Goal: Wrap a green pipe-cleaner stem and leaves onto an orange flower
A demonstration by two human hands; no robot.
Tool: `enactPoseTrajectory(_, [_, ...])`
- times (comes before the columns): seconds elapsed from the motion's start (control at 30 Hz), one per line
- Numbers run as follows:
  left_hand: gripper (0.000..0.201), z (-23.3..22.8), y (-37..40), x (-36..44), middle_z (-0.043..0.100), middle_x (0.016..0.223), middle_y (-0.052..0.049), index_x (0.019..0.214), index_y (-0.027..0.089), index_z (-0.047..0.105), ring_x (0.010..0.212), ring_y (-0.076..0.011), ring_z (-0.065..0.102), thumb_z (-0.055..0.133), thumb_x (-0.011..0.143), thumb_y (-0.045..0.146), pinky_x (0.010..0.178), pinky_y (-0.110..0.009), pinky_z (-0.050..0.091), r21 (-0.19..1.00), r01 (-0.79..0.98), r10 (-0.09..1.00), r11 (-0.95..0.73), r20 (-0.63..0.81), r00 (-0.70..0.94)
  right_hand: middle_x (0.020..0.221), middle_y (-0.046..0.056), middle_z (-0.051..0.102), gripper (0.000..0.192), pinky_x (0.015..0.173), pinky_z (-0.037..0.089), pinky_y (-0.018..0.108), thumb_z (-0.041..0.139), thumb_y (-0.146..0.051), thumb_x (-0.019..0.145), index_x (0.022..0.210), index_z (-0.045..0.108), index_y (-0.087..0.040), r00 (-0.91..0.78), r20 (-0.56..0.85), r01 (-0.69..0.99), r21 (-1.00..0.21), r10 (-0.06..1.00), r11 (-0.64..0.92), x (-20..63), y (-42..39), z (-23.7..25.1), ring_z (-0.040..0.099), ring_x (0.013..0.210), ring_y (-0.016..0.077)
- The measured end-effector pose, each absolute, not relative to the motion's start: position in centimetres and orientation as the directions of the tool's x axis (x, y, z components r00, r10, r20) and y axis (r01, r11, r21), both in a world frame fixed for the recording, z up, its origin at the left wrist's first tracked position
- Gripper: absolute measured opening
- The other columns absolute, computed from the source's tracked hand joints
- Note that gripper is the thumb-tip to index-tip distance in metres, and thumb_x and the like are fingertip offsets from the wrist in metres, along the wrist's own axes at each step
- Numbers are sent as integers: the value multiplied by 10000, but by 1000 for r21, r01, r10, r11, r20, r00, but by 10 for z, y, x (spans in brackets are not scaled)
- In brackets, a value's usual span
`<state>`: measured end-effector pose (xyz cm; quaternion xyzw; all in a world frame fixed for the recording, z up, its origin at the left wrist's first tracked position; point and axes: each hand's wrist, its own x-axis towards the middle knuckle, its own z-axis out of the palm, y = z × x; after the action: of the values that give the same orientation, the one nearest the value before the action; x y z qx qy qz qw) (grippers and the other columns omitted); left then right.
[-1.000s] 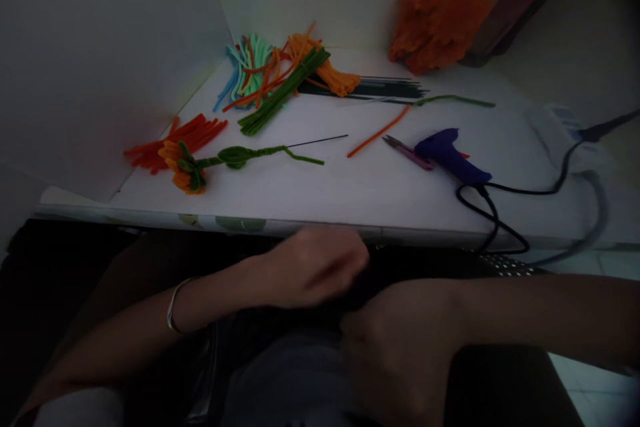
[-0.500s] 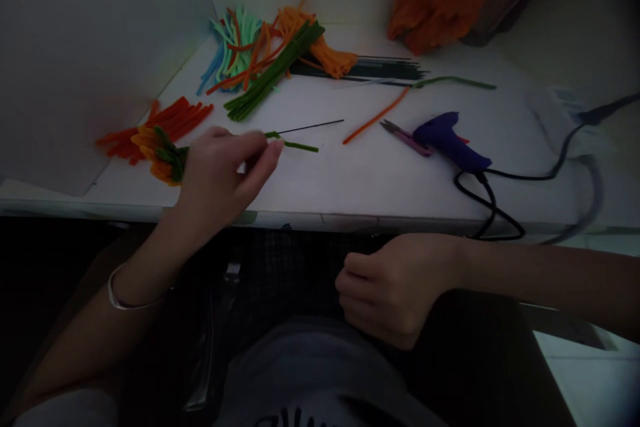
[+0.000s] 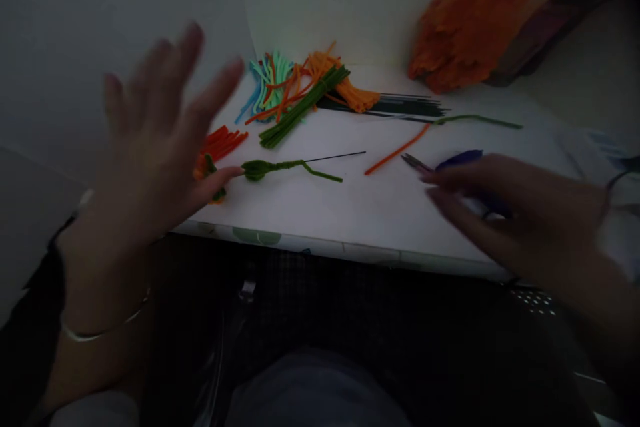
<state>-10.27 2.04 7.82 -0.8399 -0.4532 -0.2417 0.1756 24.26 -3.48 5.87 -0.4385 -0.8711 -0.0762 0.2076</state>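
Green pipe-cleaner flower stem [image 3: 285, 167] lies bent, seemingly untouched; left hand [image 3: 150, 147] spread wide.

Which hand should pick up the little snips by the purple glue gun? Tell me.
Right. The right hand reaches open over the glue gun, fingertips nearly at the snips. The left hand is raised, spread, near the pipe-cleaner flower.

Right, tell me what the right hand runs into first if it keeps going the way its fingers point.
The right hand points left across the table edge. First in that line are probably the small snips just beyond its fingertips, beside the purple glue gun. Motion blur leaves its height above them unclear.
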Motion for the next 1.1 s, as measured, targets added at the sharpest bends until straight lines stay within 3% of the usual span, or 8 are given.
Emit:
enactPoseTrajectory(0.03, [678, 71, 26, -97, 180, 1482, -34, 1374, 281, 247, 1332, -300, 230, 549, 796, 465, 1085, -523, 135, -124, 828, 684, -546, 506, 526, 832, 62, 608, 208, 617, 445, 277, 468, -279, 872, 1042, 537, -181, -503, 446, 806, -67, 740, 588, 234, -25, 52, 572, 688, 155])
enactPoseTrajectory(0.13, [390, 37, 41, -71, 599, 1162, -51, 1249, 187, 428, 1039, -206, 570, 433, 890, 340, 1070, -462, 231, -107, 827, 704, -553, 472, 532, 892, 76, 626, 314, 686, 448, 296, 498, -362, 856, 1082, 538, -148, -529, 394, 820, 10, 752, 572, 206, 1, 34, 586, 786, 188])
enactPoseTrajectory(0.27, [298, -5, 51, -41, 643, 1033, -84, 1156, 103, 492, 925, -208, 603, 402, 898, 221, 1034, -451, 260, -240, 770, 645, -591, 433, 630, 911, 112, 637, 383, 711, 416, 327, 488, -420, 855, 1068, 557, -110, -564, 276, 826, 193, 778, 530, 173, 22, 16, 584, 837, 234])
enactPoseTrajectory(0.4, [253, -15, 55, -36, 649, 880, -88, 1081, 91, 519, 822, -215, 602, 352, 899, 146, 936, -426, 337, -267, 781, 648, -564, 444, 619, 827, 81, 632, 200, 640, 375, 286, 469, -268, 882, 935, 594, -121, -641, 189, 765, 240, 744, 598, 154, 33, 10, 582, 777, 198])
enactPoseTrajectory(0.57, [216, -3, 51, -42, 620, 781, -43, 877, 143, 553, 748, -194, 584, 343, 916, 173, 826, -387, 360, -290, 713, 599, -639, 395, 697, 790, 56, 620, 186, 609, 332, 273, 436, -212, 892, 881, 611, -148, -715, 183, 698, 252, 675, 670, 160, 36, 37, 563, 727, 168])
enactPoseTrajectory(0.73, [167, 11, 38, -40, 638, 810, 10, 908, 187, 549, 718, -134, 573, 384, 918, 202, 751, -340, 327, -235, 567, 465, -789, 374, 802, 753, 23, 630, 240, 573, 321, 234, 453, -325, 884, 868, 643, -179, -727, 167, 675, -5, 666, 738, 184, 46, 77, 531, 639, 118])
enactPoseTrajectory(0.93, [76, 21, 24, -35, 668, 813, 18, 914, 180, 544, 705, -100, 588, 485, 878, 211, 770, -328, 306, -46, 464, 342, -884, 614, 711, 599, -20, 604, 264, 504, 328, 185, 460, -340, 879, 820, 647, -164, -728, 155, 595, -340, 668, 728, 204, 52, 70, 455, 472, 60])
enactPoseTrajectory(1.1, [48, 23, 16, -33, 674, 782, 18, 884, 190, 545, 669, -103, 595, 540, 837, 188, 721, -316, 318, 25, 548, 375, -836, 756, 537, 636, 8, 594, 249, 546, 379, 182, 393, -277, 911, 846, 591, -141, -688, 288, 558, -377, 666, 739, 201, 26, 27, 520, 554, 80])
